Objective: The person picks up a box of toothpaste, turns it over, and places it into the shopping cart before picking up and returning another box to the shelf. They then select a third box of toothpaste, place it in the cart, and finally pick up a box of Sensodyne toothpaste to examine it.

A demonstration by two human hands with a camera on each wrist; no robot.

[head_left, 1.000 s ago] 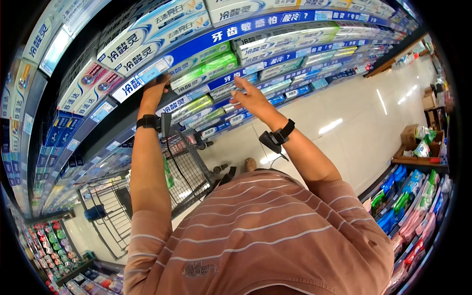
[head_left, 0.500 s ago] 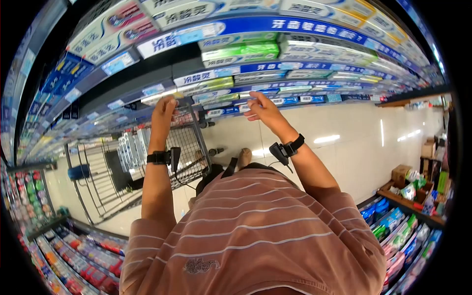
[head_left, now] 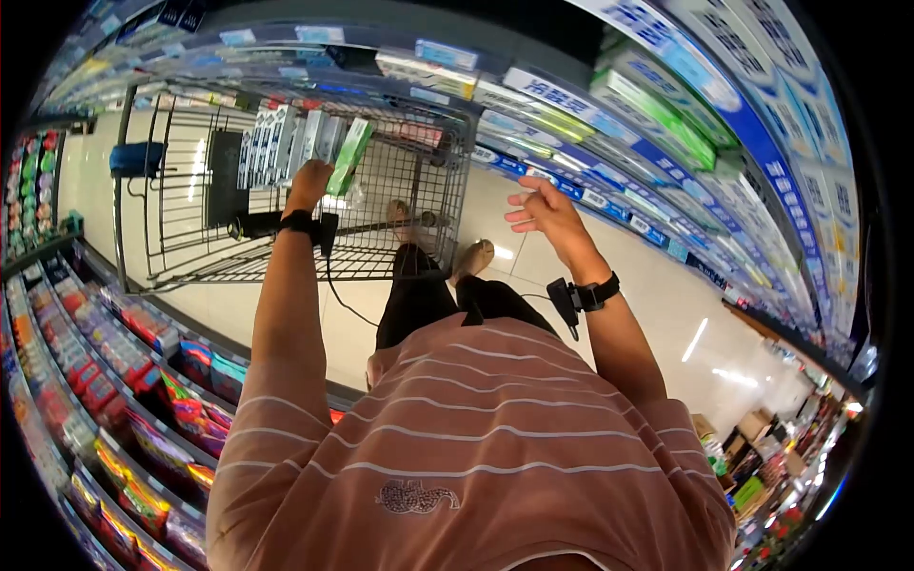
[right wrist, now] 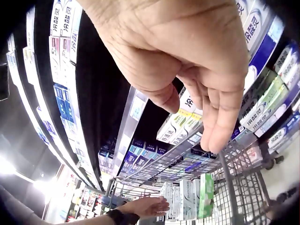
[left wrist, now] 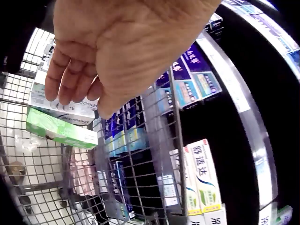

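Observation:
My left hand (head_left: 310, 183) reaches over the wire shopping cart (head_left: 462, 190), beside a row of toothpaste boxes. In the left wrist view its fingers (left wrist: 68, 82) hang loosely bent over a white box (left wrist: 70, 110), gripping nothing. A green and white toothpaste box (head_left: 351, 157) stands at the end of the row, nearest the cart's front. Several white and silver boxes (head_left: 269, 143) are lined up on its other side. My right hand (head_left: 549, 217) hovers in front of the shelf with its fingers relaxed, holding nothing.
Shelves of toothpaste boxes (head_left: 657, 109) run along the far side and right. Behind the left arm, a rack of colourful packages (head_left: 124, 381) fills the lower left. A dark blue item (head_left: 136, 159) hangs on the cart's handle end. My shoe (head_left: 473, 257) is by the cart.
The head view has turned toward the cart. My left hand has gone from the shelf to above the boxes in the cart. My right hand stays raised, with nothing in it.

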